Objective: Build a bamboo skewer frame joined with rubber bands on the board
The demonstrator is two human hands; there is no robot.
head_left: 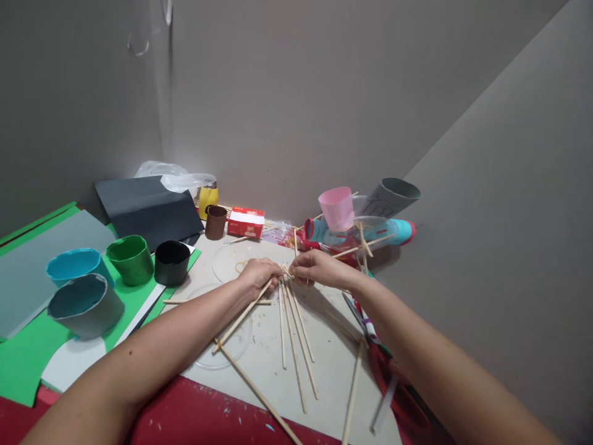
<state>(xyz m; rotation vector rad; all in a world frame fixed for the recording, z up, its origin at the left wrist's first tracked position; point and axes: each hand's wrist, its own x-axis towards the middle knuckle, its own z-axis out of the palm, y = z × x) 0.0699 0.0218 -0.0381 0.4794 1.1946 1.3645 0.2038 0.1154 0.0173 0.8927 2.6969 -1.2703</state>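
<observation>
Several thin wooden sticks [291, 334] fan out toward me over the pale board [259, 377], their far ends meeting near my hands. My left hand [260, 276] is closed round stick ends at this meeting point. Right beside it, my right hand [310, 269] pinches at the same joint, its fingertips close to the left ones. A longer stick [243, 316] runs from my left hand down to a tied corner, where another stick [257, 392] joins it. At the right, one more stick [353, 392] slants down from a second corner.
Cups in blue [74, 266], grey [86, 306], green [130, 261] and black [172, 263] stand at the left. Behind are a brown cup [215, 222] and a red box [246, 223]. A pink cup [336, 209] and scissors [356, 315] lie rightward. Walls rise behind.
</observation>
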